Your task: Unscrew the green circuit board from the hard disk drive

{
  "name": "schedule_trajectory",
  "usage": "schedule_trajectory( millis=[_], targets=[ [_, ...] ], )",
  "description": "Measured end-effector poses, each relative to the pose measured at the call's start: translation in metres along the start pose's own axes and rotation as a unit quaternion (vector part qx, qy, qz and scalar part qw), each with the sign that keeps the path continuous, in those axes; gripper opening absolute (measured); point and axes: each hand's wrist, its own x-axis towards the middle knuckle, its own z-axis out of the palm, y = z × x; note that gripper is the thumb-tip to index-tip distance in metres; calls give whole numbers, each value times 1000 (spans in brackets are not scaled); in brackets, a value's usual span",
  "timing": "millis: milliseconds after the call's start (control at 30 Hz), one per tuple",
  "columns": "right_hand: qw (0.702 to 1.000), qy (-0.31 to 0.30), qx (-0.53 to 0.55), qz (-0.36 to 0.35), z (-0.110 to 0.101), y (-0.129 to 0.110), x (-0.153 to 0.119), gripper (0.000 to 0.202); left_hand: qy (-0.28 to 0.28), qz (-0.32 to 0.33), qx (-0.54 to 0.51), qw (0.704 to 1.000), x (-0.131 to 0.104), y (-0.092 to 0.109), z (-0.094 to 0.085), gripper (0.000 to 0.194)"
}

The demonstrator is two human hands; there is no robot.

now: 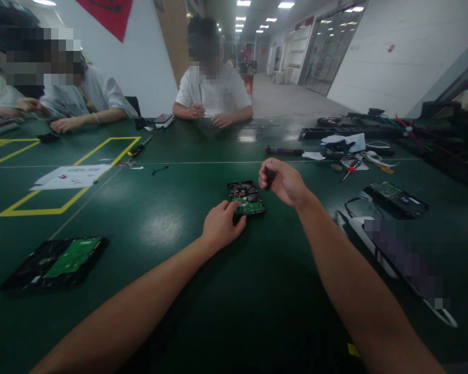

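Observation:
A hard drive (246, 193) lies in front of me on the green table, its green circuit board (251, 206) facing up at the near end. My left hand (223, 224) grips its near left edge, the thumb in front and the fingers over the board's side. To the right and slightly above the drive, my right hand (283, 181) is raised with its fingers curled closed. A dark patch shows inside the curl, but what it holds, if anything, I cannot make out.
A second drive (72, 257) lies at left, a third (395, 199) at right, beyond a phone-like device (403, 259) with a cable. Behind are a dark cylindrical tool (284, 151), a red screwdriver (351, 169) and a paper sheet (72, 176). Several people sit across the table.

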Motion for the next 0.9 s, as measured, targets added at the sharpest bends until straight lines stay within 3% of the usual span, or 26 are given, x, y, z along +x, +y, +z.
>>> schedule_trajectory(
  millis=[200, 533, 900],
  targets=[
    [1000, 6, -1, -14, -3, 1, 1, 29, 6, 2, 8, 1000, 0, 0, 0, 44],
    [999, 20, -14, -40, -2, 4, 2, 9, 0, -3, 5, 1000, 0, 1, 0, 45],
    [1000, -7, -3, -12, 0, 0, 1, 21, 3, -2, 2, 1000, 0, 1, 0, 44]
  ],
)
